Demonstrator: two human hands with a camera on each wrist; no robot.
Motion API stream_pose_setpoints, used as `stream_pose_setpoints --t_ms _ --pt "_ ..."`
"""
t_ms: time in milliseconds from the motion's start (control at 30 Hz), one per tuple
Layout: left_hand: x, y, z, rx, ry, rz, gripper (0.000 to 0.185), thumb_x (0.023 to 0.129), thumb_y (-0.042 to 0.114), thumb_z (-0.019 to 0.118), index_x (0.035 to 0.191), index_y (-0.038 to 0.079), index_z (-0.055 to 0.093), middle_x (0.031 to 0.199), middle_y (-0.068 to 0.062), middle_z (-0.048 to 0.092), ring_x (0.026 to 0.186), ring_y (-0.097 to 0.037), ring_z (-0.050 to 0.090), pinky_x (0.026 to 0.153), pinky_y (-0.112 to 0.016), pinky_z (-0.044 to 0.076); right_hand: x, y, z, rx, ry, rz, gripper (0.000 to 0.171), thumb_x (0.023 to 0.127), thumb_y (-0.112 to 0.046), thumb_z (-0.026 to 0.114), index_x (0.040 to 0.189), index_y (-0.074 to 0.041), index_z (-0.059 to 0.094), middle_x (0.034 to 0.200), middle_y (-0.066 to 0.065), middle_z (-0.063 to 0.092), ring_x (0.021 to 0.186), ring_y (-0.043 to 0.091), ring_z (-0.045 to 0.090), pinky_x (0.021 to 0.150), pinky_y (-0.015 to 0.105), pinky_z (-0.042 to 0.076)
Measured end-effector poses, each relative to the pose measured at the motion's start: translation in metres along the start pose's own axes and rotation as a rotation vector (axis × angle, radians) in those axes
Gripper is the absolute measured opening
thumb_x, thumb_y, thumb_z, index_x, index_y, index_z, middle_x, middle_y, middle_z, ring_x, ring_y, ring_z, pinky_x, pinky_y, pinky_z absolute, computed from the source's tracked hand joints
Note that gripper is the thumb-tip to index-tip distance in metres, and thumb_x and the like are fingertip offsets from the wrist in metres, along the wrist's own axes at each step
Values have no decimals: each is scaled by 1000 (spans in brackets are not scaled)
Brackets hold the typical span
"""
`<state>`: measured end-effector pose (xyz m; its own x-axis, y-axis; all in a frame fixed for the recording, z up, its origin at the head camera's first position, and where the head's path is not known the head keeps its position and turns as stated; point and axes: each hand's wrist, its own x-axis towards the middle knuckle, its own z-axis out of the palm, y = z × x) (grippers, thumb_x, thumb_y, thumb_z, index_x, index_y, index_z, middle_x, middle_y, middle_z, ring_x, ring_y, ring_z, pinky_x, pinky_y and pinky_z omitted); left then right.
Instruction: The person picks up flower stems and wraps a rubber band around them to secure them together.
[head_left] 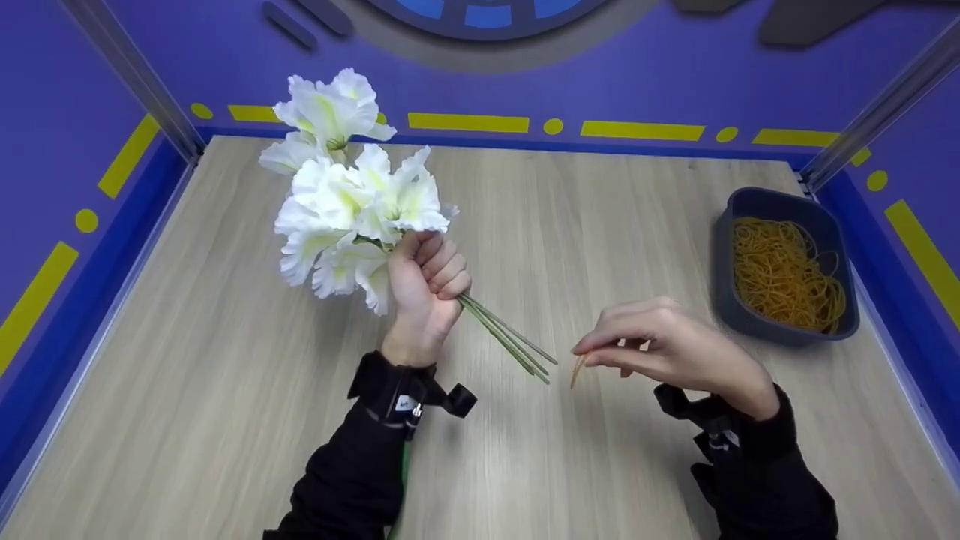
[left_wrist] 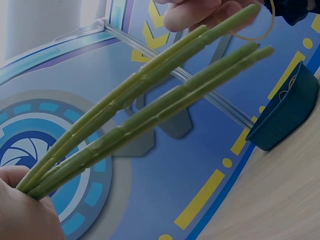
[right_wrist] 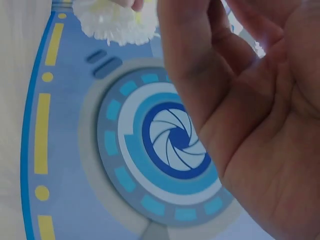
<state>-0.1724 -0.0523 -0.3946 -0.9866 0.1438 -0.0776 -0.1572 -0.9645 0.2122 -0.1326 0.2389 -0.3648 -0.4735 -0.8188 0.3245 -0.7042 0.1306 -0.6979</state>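
Observation:
My left hand (head_left: 429, 289) grips a bunch of white artificial flowers (head_left: 337, 191) by its green stems (head_left: 506, 337). The blossoms fan out above the fist toward the upper left, and the bare stem ends point down and right. In the left wrist view several stems (left_wrist: 145, 115) run up from the fist, their cut ends slightly spread. My right hand (head_left: 667, 345) pinches a tan rubber band (head_left: 577, 371) between thumb and fingertips, just right of the stem ends. The band shows as a thin loop (left_wrist: 270, 25) beside the stem tips in the left wrist view.
A dark grey bin (head_left: 787, 330) filled with tan rubber bands (head_left: 784, 277) stands at the right side of the wooden table (head_left: 247, 420). Blue panels (head_left: 480, 82) with yellow marks wall the table at the back and both sides.

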Motion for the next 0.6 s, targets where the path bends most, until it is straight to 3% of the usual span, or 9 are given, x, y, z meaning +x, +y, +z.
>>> stream_pose_setpoints --t_ms 167,600 --pt "-2 -1 1 14 12 -16 46 99 13 29 54 17 32 45 9 25 41 -4 12 36 -17 11 8 0 8 -14 46 75 24 92 0 70 111 -12 76 92 -2 72 61 8 63 52 18 52" --pt "-2 -10 1 33 7 -42 46 98 12 29 53 18 31 45 10 23 40 -3 12 36 -17 11 18 7 25 51 161 158 18 93 -1 70 108 -10 76 88 -2 71 62 11 65 52 26 55"
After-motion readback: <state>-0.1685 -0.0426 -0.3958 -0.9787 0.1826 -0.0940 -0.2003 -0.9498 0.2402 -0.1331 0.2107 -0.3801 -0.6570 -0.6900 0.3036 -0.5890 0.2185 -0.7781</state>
